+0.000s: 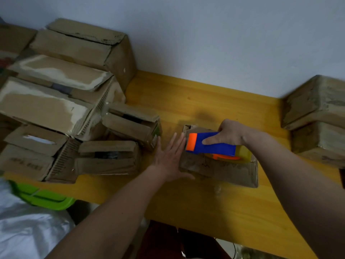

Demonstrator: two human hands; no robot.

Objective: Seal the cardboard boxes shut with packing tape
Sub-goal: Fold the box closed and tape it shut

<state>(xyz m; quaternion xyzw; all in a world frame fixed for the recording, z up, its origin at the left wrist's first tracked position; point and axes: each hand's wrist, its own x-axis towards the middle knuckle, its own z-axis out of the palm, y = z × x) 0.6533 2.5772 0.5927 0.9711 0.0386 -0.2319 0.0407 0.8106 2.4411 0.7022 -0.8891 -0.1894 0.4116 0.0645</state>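
The small flat brown cardboard box (218,165) lies on the yellow wooden desk (205,202), right of centre in the frame. The right hand (229,135) grips the blue and orange plastic tape dispenser (212,145), fingers curled round its body, pressing it onto the box top. The left hand (169,157) lies flat with fingers straight against the box's left end, bracing it. The box appears light and worn, with soft, crushable corners; it is likely to slide on the smooth desk, so hold it by the end face and keep the flaps down. Open unsealed cardboard boxes (61,101) stand stacked at the left of the frame; two closed boxes (317,120) sit at the right edge
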